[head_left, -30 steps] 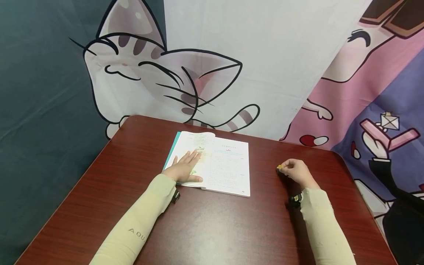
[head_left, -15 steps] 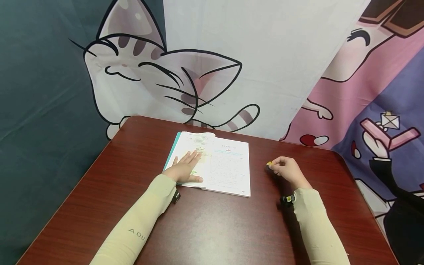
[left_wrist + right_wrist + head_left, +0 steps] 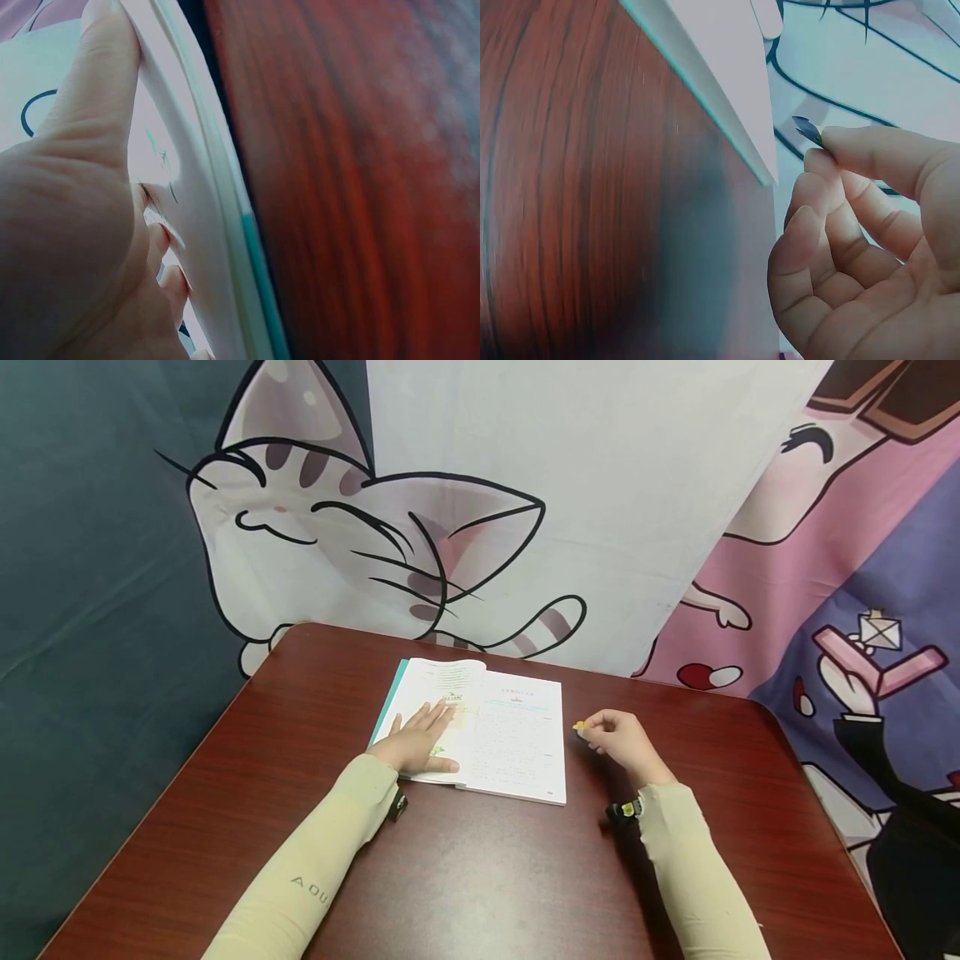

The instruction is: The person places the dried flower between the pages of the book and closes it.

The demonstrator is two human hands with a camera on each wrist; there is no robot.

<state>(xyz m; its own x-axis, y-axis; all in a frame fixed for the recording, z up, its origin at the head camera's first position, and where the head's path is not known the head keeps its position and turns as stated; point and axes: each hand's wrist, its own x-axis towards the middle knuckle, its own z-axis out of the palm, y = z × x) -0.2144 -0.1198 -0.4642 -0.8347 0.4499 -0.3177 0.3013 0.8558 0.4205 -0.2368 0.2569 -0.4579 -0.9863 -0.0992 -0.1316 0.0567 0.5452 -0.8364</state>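
Observation:
An open book [image 3: 521,739] with a teal cover edge lies on the table. Flat on its left page rests my left hand [image 3: 417,745], fingers spread and thumb out to the right; the left wrist view shows the thumb [image 3: 97,82] along the page. Just right of the book, my right hand [image 3: 624,743] pinches a small, thin piece [image 3: 580,727] between thumb and index finger. That piece looks yellow from the head and dark, with pointed lobes, in the right wrist view [image 3: 807,130]; its kind is unclear. It is apart from the book's right edge.
The reddish-brown wooden table [image 3: 480,877] extends around the book. Behind it hangs a cartoon cat backdrop [image 3: 480,552], close to the table's far edge. Dark wrist cameras sit at both wrists.
My right hand has moved left toward the book, carrying the small yellow piece. My left hand and the book have stayed in place.

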